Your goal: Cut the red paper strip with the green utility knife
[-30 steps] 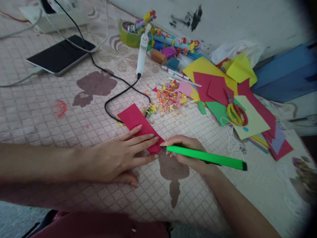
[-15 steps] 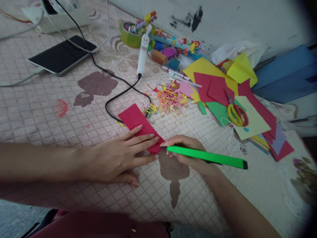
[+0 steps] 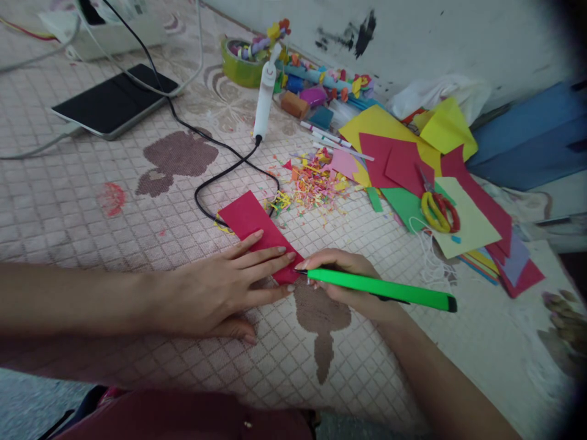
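A red paper strip (image 3: 250,221) lies at a slant on the quilted pink cloth (image 3: 92,208). My left hand (image 3: 220,287) rests flat on its near end, fingers spread and pressing it down. My right hand (image 3: 343,278) grips a bright green pen (image 3: 380,289) near its tip, which touches the strip's near right corner, just beside my left fingertips. The pen's barrel points away to the right.
Coloured paper sheets (image 3: 403,159) with yellow-and-red scissors (image 3: 438,211) lie at the right, paper scraps (image 3: 316,180) in the middle. A white glue gun (image 3: 265,101) and its black cord (image 3: 215,177), a tape roll (image 3: 241,64), a tablet (image 3: 112,101) and cables sit farther back.
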The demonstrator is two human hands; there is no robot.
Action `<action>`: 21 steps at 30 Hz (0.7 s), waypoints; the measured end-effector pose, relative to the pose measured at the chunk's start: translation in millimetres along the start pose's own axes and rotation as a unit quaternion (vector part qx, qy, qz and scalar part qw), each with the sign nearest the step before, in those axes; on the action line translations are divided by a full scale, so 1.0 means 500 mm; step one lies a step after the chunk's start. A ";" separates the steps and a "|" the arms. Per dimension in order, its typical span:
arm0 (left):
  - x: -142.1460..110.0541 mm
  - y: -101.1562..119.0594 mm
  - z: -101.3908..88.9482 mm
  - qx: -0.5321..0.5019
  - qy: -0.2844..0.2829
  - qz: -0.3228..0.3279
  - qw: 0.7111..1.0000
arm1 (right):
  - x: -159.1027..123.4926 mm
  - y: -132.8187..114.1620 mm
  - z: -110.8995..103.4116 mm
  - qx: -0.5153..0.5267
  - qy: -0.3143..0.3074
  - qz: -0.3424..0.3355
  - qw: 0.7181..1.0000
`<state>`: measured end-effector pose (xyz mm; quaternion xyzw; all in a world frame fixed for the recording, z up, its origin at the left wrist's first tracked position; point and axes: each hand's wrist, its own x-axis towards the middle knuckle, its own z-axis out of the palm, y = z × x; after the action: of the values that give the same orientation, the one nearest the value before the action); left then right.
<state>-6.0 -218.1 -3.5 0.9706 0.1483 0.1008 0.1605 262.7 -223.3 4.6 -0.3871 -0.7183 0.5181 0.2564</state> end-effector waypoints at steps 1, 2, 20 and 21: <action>0.000 0.000 0.000 -0.003 0.003 0.000 1.000 | 0.000 0.000 0.000 0.000 0.000 0.001 1.000; 0.000 0.000 0.000 -0.006 0.006 0.001 1.000 | 0.000 0.000 -0.001 0.000 -0.001 -0.001 1.000; 0.003 0.003 -0.005 0.030 -0.040 -0.009 0.999 | -0.002 -0.003 0.001 -0.005 -0.002 -0.003 1.000; 0.004 0.004 -0.007 0.031 -0.049 -0.014 0.998 | -0.003 -0.004 0.001 -0.002 -0.007 0.002 1.000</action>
<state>-4.4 -218.2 0.8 0.9766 0.1568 0.0467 0.1392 262.8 -225.3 6.5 -0.3854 -0.7203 0.5198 0.2499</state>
